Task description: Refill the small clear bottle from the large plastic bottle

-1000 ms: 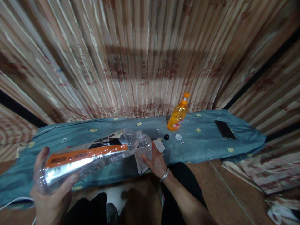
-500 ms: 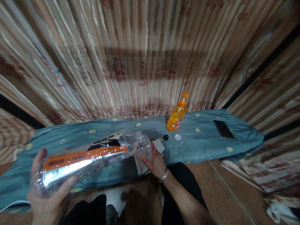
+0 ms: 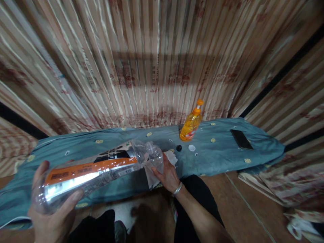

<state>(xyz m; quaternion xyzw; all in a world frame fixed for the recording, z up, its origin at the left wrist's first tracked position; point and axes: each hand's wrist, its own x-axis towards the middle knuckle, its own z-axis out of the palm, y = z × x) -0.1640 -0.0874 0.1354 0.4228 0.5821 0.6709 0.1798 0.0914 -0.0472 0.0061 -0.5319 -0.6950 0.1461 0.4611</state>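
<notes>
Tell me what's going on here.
A person's left grip holds a large clear bottle on a slant, and the right grip holds a small clear bottle, with their necks close together. Whether anything is flowing cannot be told. On the blue cloth, a pump bottle stands beyond a black cap and a white disc; a phone lies farther right.

Clear plastic bottle with orange-silver label point(image 3: 88, 173): small print point(image 3: 97, 181) illegible. Left fingers point(image 3: 42, 169) partly hidden behind it. Left of bottle, white cable point(image 3: 15, 219) cut off.
</notes>
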